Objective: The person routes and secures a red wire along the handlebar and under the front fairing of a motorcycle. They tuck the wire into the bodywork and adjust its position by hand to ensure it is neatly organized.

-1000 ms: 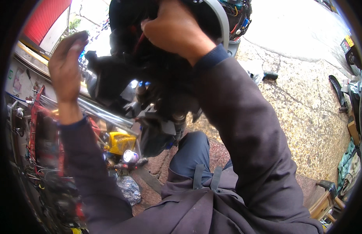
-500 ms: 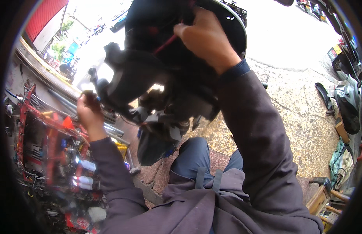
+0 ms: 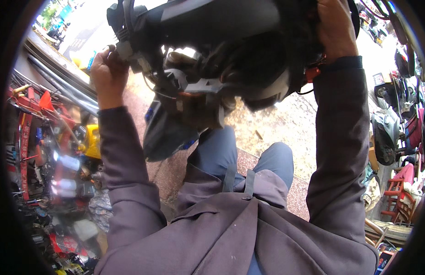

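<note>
A large black vehicle part (image 3: 221, 27), seemingly from a motor scooter, fills the upper middle, with grey pieces, cables and a hanging dark lower section (image 3: 169, 133). My left hand (image 3: 110, 75) is at its left end, fingers curled against a small grey piece (image 3: 125, 49). My right hand (image 3: 337, 34) grips its right side, with the fingers partly hidden behind the dark edge. Close below that hand sits a small red piece (image 3: 312, 73). Blur and deep shadow hide much of the part's detail.
Along the left lies a crowded spread of tools, red frames (image 3: 24, 151), white spray cans (image 3: 65, 162) and a yellow container (image 3: 92, 141). Long grey pipes (image 3: 68, 89) lie behind. On the right stand other scooters (image 3: 387, 133) and a red wooden stool (image 3: 398, 197).
My right hand has moved right, from inside the dark round part to the right side of the assembly. The view has shifted, and my left hand now meets the assembly's left end.
</note>
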Motion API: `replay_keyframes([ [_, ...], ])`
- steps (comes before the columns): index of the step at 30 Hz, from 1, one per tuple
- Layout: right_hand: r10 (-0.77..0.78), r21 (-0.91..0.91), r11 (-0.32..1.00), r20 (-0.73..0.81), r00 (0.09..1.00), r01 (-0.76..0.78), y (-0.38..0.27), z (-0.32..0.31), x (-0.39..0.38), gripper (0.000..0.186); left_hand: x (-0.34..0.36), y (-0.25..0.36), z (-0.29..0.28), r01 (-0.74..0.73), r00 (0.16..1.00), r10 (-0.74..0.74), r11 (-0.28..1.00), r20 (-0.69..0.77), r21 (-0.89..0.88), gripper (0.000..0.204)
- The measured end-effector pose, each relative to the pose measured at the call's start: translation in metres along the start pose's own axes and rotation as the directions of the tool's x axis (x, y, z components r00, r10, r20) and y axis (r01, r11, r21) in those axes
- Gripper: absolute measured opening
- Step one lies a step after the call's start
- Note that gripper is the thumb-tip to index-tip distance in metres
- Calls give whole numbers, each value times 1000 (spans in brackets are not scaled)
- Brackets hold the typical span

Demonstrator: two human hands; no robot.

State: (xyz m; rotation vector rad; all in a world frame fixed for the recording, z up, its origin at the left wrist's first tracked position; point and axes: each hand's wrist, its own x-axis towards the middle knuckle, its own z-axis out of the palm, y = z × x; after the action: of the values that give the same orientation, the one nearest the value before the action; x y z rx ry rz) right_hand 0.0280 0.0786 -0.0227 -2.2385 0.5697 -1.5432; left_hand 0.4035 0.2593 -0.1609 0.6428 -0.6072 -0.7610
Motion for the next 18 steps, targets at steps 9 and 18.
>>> replay_keyframes([
  [9,220,272,943,-71,973,-193,60,-7,19,18,67,-34,-41,-610,762,132,472,634,636,22],
  [18,612,533,626,119,782,-570,76,-26,16,14,126,-76,-33,-261,921,-99,563,378,784,22],
])
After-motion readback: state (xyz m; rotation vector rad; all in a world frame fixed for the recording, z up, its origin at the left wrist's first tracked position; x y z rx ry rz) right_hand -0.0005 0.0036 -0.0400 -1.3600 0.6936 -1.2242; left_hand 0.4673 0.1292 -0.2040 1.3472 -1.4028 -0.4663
